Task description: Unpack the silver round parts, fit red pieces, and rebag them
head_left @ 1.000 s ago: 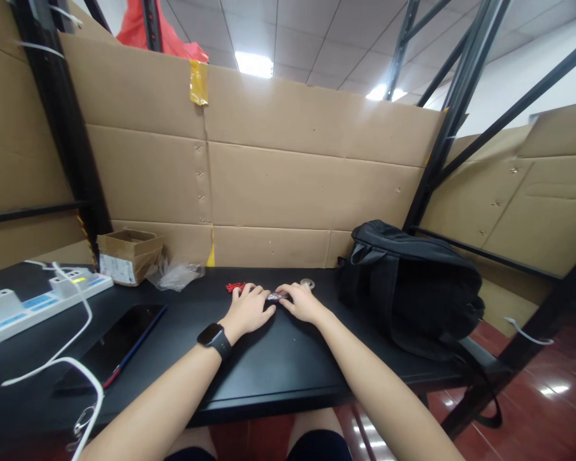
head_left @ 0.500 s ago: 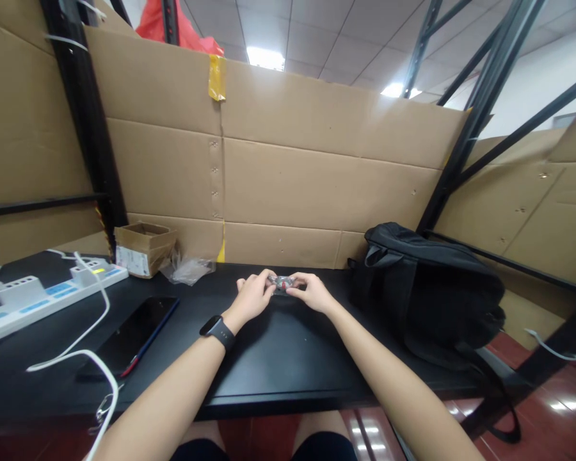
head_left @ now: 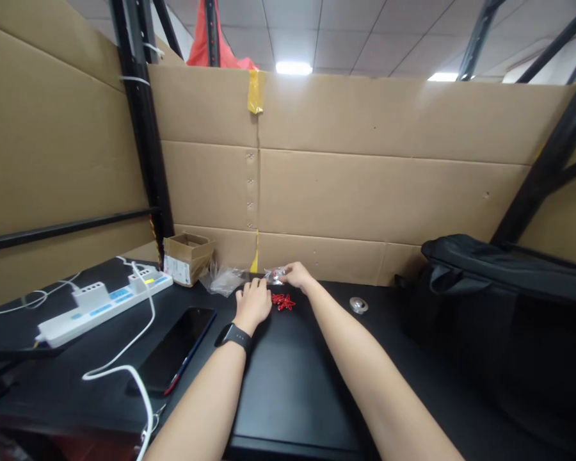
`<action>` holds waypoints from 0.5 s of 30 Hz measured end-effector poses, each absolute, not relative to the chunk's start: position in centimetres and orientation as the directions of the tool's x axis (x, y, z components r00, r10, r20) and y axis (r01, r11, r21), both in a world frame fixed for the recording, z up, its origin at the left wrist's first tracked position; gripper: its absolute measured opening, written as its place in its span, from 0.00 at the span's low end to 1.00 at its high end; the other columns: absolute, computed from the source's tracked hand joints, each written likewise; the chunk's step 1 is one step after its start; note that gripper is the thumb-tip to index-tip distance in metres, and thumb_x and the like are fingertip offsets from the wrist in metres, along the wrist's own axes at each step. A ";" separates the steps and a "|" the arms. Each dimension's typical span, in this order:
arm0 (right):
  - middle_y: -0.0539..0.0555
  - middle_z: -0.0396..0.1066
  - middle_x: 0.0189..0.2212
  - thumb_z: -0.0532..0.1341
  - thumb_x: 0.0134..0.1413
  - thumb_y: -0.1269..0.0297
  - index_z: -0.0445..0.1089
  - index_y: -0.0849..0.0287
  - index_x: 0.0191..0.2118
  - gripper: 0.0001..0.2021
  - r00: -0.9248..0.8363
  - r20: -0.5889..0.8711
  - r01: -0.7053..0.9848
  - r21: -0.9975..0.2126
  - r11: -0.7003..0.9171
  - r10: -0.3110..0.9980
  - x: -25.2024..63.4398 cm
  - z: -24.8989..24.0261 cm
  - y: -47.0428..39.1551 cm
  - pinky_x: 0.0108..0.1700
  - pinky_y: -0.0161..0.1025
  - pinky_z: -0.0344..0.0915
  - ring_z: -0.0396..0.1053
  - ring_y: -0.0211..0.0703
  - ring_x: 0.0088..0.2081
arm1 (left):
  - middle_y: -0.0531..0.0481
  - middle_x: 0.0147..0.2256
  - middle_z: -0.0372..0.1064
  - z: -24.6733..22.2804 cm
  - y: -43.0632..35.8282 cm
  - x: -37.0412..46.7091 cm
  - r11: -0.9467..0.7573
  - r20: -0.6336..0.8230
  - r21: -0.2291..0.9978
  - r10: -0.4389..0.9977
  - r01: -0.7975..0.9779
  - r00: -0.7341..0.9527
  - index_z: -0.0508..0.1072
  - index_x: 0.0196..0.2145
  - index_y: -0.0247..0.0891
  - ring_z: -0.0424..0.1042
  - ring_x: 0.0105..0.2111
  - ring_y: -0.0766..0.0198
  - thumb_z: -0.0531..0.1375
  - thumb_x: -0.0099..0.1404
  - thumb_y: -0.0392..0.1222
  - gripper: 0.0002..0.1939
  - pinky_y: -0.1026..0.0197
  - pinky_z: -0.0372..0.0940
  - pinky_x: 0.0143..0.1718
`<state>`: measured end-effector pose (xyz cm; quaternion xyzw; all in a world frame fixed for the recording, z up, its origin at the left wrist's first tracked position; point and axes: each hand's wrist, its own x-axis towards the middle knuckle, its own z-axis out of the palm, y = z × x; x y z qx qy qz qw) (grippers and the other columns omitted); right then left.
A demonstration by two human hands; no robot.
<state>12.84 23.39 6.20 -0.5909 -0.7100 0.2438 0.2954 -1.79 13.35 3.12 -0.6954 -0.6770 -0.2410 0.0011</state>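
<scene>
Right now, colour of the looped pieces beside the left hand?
Red looped pieces; best in the head view.

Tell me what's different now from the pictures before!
The clear packet went left and back toward the cardboard. The left hand let go of it and is now beside the red pieces; the right hand still has it. The phone, box and bag stayed put.

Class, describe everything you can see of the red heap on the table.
The red heap is small, bright and uneven, with thin, slightly shiny loops or strands sticking out; they look like plastic or coated wire, too small to be sure. It lies flat on the black table, just beside the left hand; whether fingertips touch it is unclear.
</scene>
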 end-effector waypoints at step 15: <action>0.60 0.77 0.46 0.63 0.55 0.61 0.74 0.53 0.46 0.13 -0.120 0.218 0.940 -0.290 0.182 0.969 14.8 8.0 22.3 0.46 0.44 0.66 0.75 0.53 0.46 | 0.48 0.48 0.73 2.9 14.8 -1.5 -0.404 0.437 0.384 0.872 0.830 0.222 0.79 0.41 0.50 0.63 0.53 0.48 0.60 0.65 0.48 0.09 0.47 0.56 0.51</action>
